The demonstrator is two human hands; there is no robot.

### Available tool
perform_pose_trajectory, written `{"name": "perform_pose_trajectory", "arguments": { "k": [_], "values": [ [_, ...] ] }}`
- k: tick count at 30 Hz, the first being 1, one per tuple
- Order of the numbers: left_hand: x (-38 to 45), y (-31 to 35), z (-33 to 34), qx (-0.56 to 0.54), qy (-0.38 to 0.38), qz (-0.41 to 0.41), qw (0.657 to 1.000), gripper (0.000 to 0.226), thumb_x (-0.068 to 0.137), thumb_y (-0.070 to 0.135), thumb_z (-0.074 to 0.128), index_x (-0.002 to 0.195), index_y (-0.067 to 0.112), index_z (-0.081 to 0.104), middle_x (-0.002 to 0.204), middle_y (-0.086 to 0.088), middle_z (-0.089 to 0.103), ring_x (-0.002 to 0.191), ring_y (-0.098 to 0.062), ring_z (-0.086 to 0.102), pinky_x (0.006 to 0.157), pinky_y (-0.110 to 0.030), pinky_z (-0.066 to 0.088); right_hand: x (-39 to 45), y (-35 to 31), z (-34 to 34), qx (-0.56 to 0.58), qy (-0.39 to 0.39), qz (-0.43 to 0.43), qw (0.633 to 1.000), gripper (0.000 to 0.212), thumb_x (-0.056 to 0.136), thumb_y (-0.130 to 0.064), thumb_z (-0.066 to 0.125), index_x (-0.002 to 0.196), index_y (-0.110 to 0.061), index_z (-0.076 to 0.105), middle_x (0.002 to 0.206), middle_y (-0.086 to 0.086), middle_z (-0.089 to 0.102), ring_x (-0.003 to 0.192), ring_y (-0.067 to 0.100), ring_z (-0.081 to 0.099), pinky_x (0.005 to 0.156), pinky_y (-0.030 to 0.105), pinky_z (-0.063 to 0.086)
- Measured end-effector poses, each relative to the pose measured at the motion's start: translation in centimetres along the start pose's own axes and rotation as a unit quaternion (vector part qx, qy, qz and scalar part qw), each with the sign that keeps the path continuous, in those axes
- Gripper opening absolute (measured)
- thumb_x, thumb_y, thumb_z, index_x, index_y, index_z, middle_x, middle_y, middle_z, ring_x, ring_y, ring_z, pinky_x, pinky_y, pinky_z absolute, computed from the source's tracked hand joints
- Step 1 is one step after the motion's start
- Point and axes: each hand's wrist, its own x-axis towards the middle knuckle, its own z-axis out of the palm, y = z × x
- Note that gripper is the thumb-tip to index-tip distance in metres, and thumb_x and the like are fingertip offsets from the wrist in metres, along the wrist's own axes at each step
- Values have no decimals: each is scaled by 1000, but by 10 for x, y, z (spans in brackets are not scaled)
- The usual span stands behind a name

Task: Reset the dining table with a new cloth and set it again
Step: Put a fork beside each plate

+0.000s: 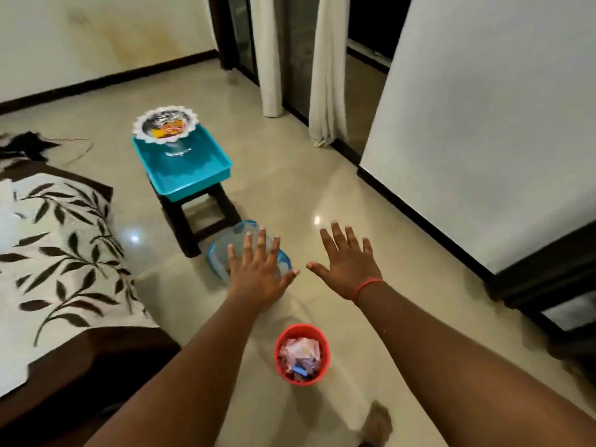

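On the left I see the leaf-print cloth (58, 253) with its brown edge, then a teal tray (183, 162) on a dark stool (200, 217). My left hand (258, 269) is flat and holds nothing, above a clear bowl (222, 250) on the floor. My right hand (346, 262) is spread too, with bare floor (387, 221) out to the wall.

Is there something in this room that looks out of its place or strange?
Yes. A clear bowl with a blue rim sits on the bare floor by the dark stool, not on a table. A teal tray overhangs that stool, carrying a footed dish. A dark cable lies loose on the floor.
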Motion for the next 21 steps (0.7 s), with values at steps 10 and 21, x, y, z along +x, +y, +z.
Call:
{"name": "perform_pose_trajectory", "arguments": {
  "k": [10, 21],
  "values": [
    [113, 201, 23, -21, -66, 17, 997, 82, 91, 78, 10, 158, 32, -4, 164, -3, -21, 152, -30, -17, 116, -63, -10, 38, 228, -5, 23, -55, 55, 997, 84, 88, -78, 13, 155, -33, -7, 164, -3, -15, 151, 26, -9, 120, 56, 5],
    [340, 154, 16, -34, -99, -82, 991, 85, 87, 82, 3, 155, 35, -14, 158, 1, -35, 148, -32, -28, 112, -64, -18, 299, 274, -55, 2, -58, -17, 998, 89, 76, -81, -4, 153, -37, -17, 161, -9, -21, 151, 20, -10, 121, 51, 7]
  ]
}}
